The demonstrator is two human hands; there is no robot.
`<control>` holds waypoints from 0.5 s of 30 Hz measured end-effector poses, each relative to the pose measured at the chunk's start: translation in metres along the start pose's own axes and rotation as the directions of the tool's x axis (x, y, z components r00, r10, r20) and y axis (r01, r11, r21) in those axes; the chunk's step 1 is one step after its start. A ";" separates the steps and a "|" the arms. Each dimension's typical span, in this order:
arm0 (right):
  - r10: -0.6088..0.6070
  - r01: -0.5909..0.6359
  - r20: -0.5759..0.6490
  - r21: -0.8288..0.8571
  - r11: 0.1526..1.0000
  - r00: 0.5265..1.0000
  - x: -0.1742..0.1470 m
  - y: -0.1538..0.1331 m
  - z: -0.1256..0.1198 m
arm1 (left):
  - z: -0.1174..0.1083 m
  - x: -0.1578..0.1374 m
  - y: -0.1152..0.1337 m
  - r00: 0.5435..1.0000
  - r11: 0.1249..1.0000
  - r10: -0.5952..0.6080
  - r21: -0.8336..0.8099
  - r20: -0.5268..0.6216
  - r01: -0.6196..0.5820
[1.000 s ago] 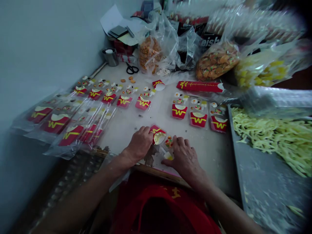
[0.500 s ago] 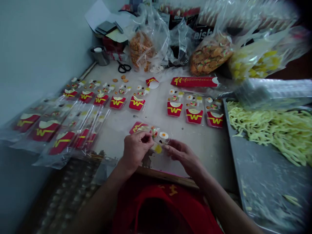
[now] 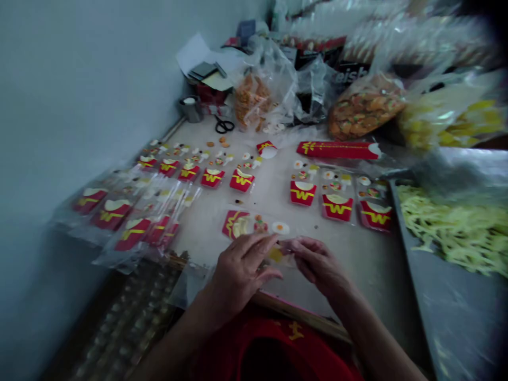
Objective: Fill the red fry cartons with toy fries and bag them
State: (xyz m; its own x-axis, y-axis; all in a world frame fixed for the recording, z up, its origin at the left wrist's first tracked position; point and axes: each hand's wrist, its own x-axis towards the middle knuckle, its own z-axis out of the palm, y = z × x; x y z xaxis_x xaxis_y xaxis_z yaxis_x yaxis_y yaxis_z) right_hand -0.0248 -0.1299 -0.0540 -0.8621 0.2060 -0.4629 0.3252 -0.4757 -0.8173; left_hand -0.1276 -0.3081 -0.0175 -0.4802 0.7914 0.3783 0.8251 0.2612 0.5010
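A clear plastic packet point(image 3: 257, 228) lies on the table point(image 3: 349, 248) just in front of me. Inside it are a red fry carton with a yellow W, a small burger piece and a fried-egg piece. My left hand point(image 3: 238, 272) rests flat on the packet's near edge with its fingers spread. My right hand point(image 3: 319, 264) pinches the same near edge at the right, close to a small yellow piece. Both hands are touching the packet.
Rows of red fry cartons point(image 3: 304, 192) with tiny food pieces lie across the table. Filled packets point(image 3: 130, 217) are stacked at the left. A metal tray point(image 3: 444, 296) of yellow fries stands at the right. Bags of toy food point(image 3: 363, 108) and scissors point(image 3: 224, 125) sit at the back.
The red carton and small pieces went from loose under my hands into the clear packet. My left hand has opened flat onto the packet. My view swung and tilted.
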 end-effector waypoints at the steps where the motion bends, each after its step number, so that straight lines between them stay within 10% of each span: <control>1: 0.027 -0.026 0.023 -0.031 0.999 0.999 -0.001 -0.008 -0.004 | -0.016 0.004 -0.005 0.996 0.995 0.043 0.087 0.081 -0.050; 6: 0.032 -0.021 0.097 -0.110 0.994 0.995 0.027 -0.038 0.018 | -0.088 0.021 -0.026 0.941 0.959 -0.057 0.280 0.334 -0.042; 11: -0.245 0.239 -0.013 -0.181 0.954 0.969 0.059 -0.044 0.067 | -0.166 -0.004 -0.118 0.892 0.772 -0.435 0.559 0.118 0.303; 15: -0.183 0.180 0.016 -0.278 0.944 0.983 0.060 -0.029 0.061 | -0.238 -0.027 -0.217 0.655 0.473 -0.745 0.591 -0.127 0.653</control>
State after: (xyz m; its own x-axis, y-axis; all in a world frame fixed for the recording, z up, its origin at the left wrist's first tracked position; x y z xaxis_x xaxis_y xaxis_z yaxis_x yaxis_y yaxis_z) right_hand -0.1096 -0.1563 -0.0371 -0.9130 0.2760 -0.3003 0.2597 -0.1744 -0.9498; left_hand -0.3649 -0.5172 0.0485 -0.9670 0.2535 -0.0261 0.2529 0.9672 0.0243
